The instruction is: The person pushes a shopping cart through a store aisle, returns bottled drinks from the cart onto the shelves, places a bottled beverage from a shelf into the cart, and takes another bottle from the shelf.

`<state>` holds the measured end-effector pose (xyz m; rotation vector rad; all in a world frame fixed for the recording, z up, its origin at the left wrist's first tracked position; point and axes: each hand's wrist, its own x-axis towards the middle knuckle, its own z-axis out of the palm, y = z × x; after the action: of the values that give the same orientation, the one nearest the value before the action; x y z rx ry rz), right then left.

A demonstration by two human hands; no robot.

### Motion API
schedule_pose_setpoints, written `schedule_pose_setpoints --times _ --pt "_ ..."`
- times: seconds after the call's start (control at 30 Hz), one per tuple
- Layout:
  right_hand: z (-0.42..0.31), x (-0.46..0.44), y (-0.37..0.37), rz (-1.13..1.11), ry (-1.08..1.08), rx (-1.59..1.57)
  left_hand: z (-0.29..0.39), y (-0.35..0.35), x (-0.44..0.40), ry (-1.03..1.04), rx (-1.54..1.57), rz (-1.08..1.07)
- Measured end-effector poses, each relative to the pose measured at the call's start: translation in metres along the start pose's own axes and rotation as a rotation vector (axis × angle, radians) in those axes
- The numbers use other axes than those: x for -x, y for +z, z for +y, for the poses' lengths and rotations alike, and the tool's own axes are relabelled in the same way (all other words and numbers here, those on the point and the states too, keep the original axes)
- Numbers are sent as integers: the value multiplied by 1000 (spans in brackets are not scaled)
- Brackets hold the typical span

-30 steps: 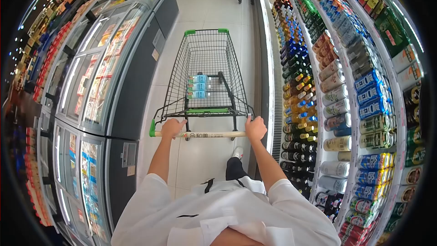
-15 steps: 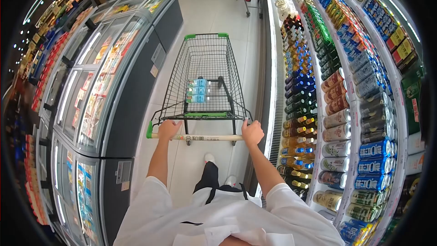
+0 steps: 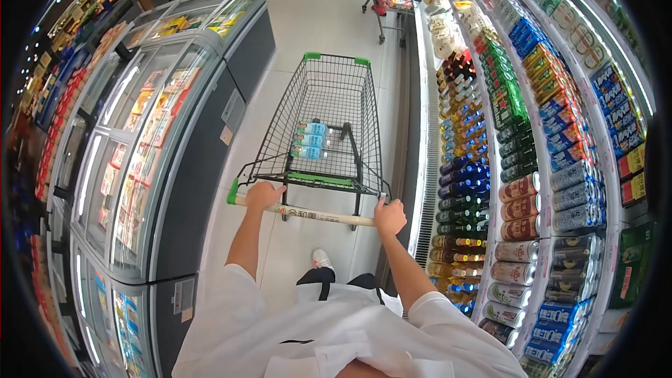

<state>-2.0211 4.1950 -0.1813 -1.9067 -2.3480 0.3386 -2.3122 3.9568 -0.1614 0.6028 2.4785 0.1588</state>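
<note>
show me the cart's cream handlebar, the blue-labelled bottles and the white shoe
long cream handlebar [image 3: 325,217], head view, middle of the bar
blue-labelled clear plastic bottles [image 3: 307,141], head view, middle bottle's label
white shoe [image 3: 321,259], head view, upper

Two hands [image 3: 390,217], one green-trimmed cart [image 3: 320,179], at least three bottles [image 3: 308,141] in it and one shoe [image 3: 322,260] show.

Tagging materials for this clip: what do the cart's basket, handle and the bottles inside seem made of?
Basket: probably coated metal, dull black, judging by its thin, stiff-looking wire mesh.
Handle: smooth, cream-coloured and printed, likely plastic, perhaps a sleeve over metal.
Bottles: bluish, likely glossy plastic, going by pale highlights; too small to rule out glass.
</note>
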Motion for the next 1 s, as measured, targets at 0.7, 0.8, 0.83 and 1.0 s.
schedule_pose_setpoints --times 0.7,0.8,0.83,1.0 --pt "-74 -349 23 -9 -160 59 202 -46 -230 -276 -28 -566" --pt "-96 -409 9 -106 -147 53 230 -46 -255 -332 200 -651" --pt "-99 -427 9 -123 -164 29 240 -45 -259 -346 246 -675" --pt "-116 -509 15 -155 -335 84 265 -22 -305 -370 413 -812"
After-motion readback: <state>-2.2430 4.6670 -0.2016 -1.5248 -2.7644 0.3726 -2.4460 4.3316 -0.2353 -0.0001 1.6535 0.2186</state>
